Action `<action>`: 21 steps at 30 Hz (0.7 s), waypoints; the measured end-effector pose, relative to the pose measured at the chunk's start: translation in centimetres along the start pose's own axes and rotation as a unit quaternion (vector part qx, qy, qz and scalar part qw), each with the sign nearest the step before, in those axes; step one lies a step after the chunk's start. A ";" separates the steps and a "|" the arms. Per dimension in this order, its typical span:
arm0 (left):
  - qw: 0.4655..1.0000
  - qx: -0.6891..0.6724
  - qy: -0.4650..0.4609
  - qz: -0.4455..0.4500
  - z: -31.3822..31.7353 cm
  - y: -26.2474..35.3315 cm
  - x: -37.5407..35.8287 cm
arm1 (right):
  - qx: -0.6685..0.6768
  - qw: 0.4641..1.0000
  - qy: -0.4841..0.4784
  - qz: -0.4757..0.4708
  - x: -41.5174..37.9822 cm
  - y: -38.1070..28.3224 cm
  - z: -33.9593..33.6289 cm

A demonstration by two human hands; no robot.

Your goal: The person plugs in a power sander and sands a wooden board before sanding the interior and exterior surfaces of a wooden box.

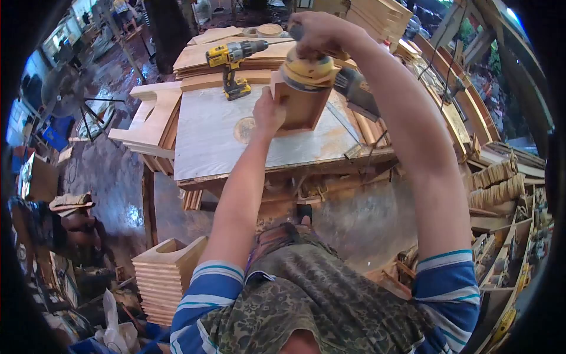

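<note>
A wooden box [303, 112], like a small drawer, stands tilted on the worktable [206, 144], its hollow side facing me. My left hand [269, 116] is closed on its left side wall. Above it, my right hand [318, 38] wraps round the top of a yellow power sander [306, 72], whose pad lies against the upper edge of the box. The palm side of my right hand is hidden. Left of the box, a yellow-and-black cordless drill [230, 62] stands upright on its battery.
A metal square [343, 124] lies on the table, right of the box. Flat boards [194, 59] are piled along the back. Cut panels [156, 115] stick out at the left edge. Stacked wooden pieces [162, 277] stand on the floor, and a fan [62, 88] is further left.
</note>
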State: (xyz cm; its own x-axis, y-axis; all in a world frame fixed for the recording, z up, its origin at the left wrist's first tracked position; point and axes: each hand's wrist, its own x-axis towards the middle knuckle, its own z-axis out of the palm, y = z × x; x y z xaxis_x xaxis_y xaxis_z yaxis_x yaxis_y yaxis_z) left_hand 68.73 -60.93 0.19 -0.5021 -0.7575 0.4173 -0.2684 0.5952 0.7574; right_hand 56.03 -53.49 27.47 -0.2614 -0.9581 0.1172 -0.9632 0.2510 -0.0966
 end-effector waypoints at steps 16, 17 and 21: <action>1.000 0.004 0.008 -0.017 -1.0 1.7 -0.9 | -0.027 0.996 -0.001 0.080 -0.2 1.0 -1.1; 1.000 0.005 0.007 -0.017 -0.9 1.5 -0.9 | -0.026 0.994 -0.008 0.105 -0.4 1.5 -1.4; 1.000 0.011 0.012 -0.017 -0.3 0.7 -0.4 | -0.031 0.990 -0.003 0.140 -2.1 2.1 -1.8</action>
State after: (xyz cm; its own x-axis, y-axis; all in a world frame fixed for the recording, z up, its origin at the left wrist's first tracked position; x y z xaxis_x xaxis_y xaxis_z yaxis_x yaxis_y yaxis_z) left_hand 68.97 -60.24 0.69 -0.4722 -0.7836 0.4037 -0.3025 0.5742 0.7608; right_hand 54.48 -50.74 28.82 -0.5184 -0.8505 0.0890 -0.8551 0.5146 -0.0635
